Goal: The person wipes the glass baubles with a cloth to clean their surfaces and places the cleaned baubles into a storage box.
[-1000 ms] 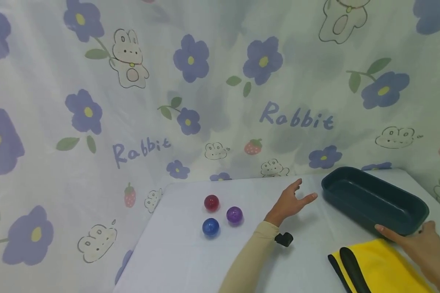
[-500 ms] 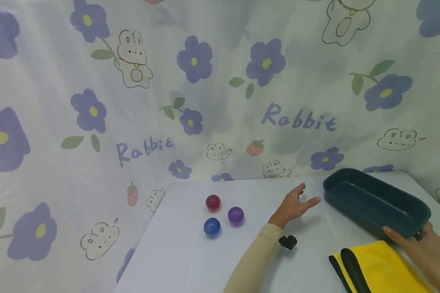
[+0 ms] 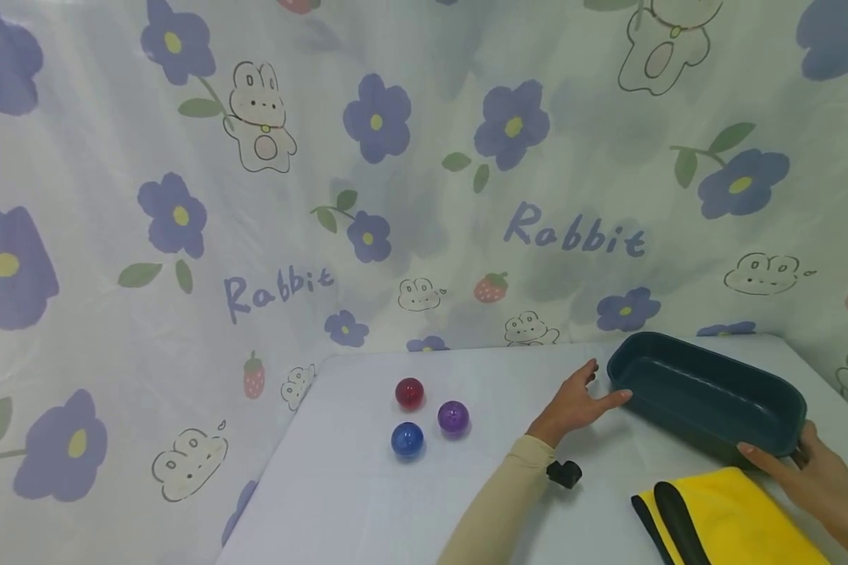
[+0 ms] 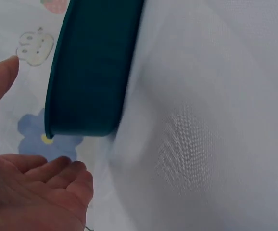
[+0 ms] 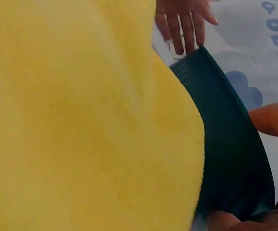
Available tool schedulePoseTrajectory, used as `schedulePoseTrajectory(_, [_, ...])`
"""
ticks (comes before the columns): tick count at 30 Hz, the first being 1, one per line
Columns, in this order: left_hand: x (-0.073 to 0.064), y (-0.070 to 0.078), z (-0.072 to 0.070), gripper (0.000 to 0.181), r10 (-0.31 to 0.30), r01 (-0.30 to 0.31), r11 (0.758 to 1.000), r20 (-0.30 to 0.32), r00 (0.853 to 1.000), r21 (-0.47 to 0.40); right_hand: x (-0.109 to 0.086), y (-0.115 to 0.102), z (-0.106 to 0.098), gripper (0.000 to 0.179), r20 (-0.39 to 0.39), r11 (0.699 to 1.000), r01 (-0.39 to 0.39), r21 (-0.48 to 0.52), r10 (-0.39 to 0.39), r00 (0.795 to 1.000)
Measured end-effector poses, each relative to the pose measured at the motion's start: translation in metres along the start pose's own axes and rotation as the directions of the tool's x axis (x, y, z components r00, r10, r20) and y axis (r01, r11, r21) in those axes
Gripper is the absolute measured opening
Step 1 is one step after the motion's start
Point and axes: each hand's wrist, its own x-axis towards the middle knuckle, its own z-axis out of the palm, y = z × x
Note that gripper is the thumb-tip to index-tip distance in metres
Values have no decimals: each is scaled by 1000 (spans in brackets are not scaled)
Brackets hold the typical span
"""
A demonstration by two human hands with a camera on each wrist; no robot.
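A deep, dark teal rectangular dish with rounded corners is at the right of the table. My right hand holds its near right corner, thumb along the near side and fingers round the end. My left hand is at the opposite end, fingers extended and thumb spread. In the left wrist view a gap shows between that hand and the dish's wall. A folded yellow cloth with black edging lies just in front of the dish. In the right wrist view this cloth hides part of the dish.
Left of the hands, a red ball, a purple ball and a blue ball sit on the white table. A rabbit-and-flower-patterned curtain hangs behind the table.
The dish has shifted left and slightly nearer, with my right hand at its end. My left hand has moved right, closer to the dish. The balls and cloth stay in place.
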Motion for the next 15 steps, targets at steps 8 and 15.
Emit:
schedulePoseTrajectory(8, [4,1,9,91,-27,27,1000,14,1000,-15,9,7,-8,114,96,981,190,22,-192,977])
schedulePoseTrajectory(15, [6,-1,11,95,-19,20,999,24,1000,-26,14,5,-10,107,156,972,233,35,-236,959])
